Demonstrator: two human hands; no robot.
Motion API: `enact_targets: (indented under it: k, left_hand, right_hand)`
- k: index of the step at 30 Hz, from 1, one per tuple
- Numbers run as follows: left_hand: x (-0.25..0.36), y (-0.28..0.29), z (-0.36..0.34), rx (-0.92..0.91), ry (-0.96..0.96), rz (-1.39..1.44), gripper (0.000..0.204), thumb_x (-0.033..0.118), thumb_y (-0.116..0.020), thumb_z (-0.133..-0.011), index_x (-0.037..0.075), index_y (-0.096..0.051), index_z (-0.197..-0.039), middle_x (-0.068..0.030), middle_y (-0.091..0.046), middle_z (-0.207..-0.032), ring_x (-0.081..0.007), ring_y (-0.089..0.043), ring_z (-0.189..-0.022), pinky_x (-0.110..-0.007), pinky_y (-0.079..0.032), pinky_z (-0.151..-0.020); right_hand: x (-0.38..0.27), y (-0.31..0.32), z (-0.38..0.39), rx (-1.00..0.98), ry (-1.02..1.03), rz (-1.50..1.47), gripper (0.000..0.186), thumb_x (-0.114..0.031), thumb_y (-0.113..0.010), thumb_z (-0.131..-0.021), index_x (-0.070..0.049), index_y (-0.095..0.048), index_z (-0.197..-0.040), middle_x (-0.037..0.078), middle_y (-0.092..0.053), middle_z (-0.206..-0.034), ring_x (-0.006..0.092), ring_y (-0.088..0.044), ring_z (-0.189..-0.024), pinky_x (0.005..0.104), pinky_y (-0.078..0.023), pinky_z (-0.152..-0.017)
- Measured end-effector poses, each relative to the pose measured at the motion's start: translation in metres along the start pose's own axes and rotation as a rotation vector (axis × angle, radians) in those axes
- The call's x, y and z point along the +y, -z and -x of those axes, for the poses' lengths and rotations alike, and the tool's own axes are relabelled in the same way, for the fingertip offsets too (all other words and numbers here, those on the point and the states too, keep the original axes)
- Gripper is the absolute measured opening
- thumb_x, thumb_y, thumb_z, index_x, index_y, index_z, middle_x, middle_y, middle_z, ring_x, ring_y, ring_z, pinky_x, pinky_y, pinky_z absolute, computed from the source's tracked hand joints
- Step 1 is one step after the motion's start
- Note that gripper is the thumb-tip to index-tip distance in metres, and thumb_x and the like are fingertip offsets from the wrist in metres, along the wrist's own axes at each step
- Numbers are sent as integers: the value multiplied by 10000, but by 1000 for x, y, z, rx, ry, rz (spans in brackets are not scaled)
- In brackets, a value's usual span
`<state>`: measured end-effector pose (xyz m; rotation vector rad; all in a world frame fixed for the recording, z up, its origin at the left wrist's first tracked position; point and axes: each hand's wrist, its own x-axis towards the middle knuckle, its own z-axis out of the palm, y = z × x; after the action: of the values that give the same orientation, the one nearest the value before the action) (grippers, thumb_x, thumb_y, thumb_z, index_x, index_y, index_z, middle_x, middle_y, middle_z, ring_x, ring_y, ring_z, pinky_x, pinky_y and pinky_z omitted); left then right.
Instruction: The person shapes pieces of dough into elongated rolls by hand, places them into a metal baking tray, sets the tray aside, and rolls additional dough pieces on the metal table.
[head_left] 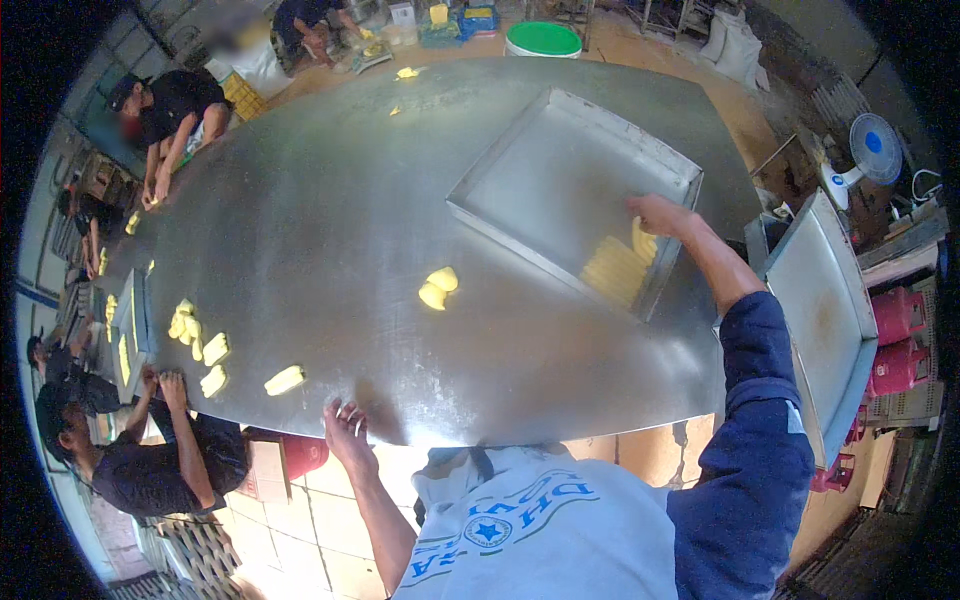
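My right hand [662,216] reaches into a shallow square metal tray [540,160]. Its fingers are closed at the upper end of a curved yellow dough piece [643,243]; part of the grip is hidden. Directly beside that piece, a row of yellow dough sticks [613,272] lies close together in the tray's near right corner. My left hand [348,434] is open at the near edge of the metal table [380,230], fingers apart, holding nothing. Two yellow dough lumps [437,288] rest between my hands, farther in on the tabletop.
More dough pieces [285,380] lie at the table's left, near a co-worker [150,450] handling another tray [130,330]. Other people work along the left and far sides. Stacked trays [820,310], a fan [872,150] and pink gas cylinders [898,340] stand at right.
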<state>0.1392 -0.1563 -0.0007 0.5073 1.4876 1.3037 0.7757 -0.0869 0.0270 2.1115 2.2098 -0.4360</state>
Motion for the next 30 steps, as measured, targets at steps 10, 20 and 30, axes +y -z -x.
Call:
enact_targets:
  k: [10,20,30]
  left_hand:
    - [12,-2,-26,-172,-33,-112,481,436,-398,-930,51,-480,-1208,-75,-565,-962,-174,-549,-902,-321,-427,-815]
    - [71,-73,-61,-409,-111,6,545,501,-406,-925,76,-467,-1261,-122,-532,-1151,-190,-536,-1037,-321,-505,-758]
    - [128,80,-164,148,43,94,626,572,-435,-878,-17,-611,-759,-97,-589,-611,-206,-575,-497,-315,-463,-460]
  right_hand:
    - [-96,115,45,249,-210,-87,192,-41,-636,-659,-6,-596,-843,160,-642,-819,246,-630,-795,345,-484,-679]
    - [-437,53,-33,213,151,-980,243,-45,-603,-814,3,-625,-1051,50,-606,-883,97,-568,-744,242,-512,-601]
    - [-682,22,-106,-13,352,-692,254,-70,-637,-814,31,-604,-1045,110,-644,-899,159,-641,-800,244,-516,-682]
